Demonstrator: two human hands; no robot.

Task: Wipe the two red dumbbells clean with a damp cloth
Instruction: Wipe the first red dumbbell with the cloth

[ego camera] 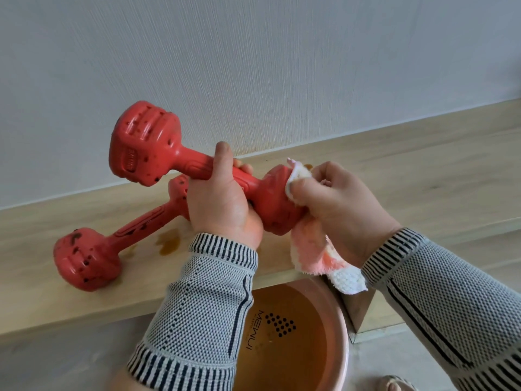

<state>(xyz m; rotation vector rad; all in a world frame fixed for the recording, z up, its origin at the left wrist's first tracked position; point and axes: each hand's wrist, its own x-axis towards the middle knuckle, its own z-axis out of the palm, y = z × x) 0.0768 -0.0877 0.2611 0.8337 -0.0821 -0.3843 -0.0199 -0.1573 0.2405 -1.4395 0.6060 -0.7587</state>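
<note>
My left hand [222,201] grips the handle of a red dumbbell [146,142] and holds it up above a wooden ledge [423,176]. Dark spots cover its far head. My right hand [335,198] holds a pink and white cloth [313,249] against the near head of that dumbbell, and part of the cloth hangs down below. A second red dumbbell [87,258], also spotted with dark dirt, lies on the ledge to the left, partly hidden behind my left hand.
A pink basin [342,334] of brownish water stands on the floor below my hands. A brown wet stain [169,244] marks the ledge near the lying dumbbell. A grey wall [253,66] rises behind the ledge.
</note>
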